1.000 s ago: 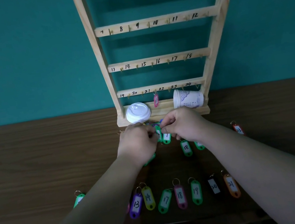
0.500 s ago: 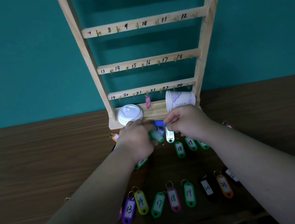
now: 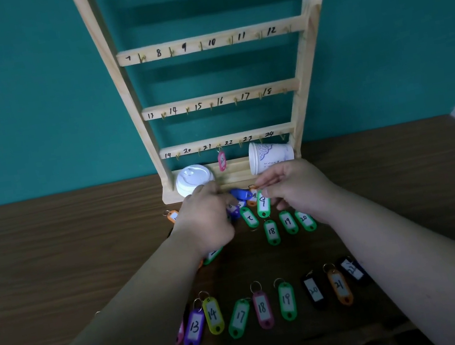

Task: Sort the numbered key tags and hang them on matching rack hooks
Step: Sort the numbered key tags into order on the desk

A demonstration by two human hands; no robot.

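The rack (image 3: 195, 46) is cut off by the upper frame edge. The left hand (image 3: 206, 221) shows only its back — its fingertips are hidden. The right hand (image 3: 296, 187) covers the ring of the green tag 9 (image 3: 263, 207). The hanging pink tag (image 3: 222, 161) is too small to read. The left forearm (image 3: 150, 292) covers most of another green tag (image 3: 213, 255) — its number is hidden.

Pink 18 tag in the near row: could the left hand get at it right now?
Probably yes. The pink 18 tag lies uncovered on the table, nearer the person than the left hand, which would only need to draw back.
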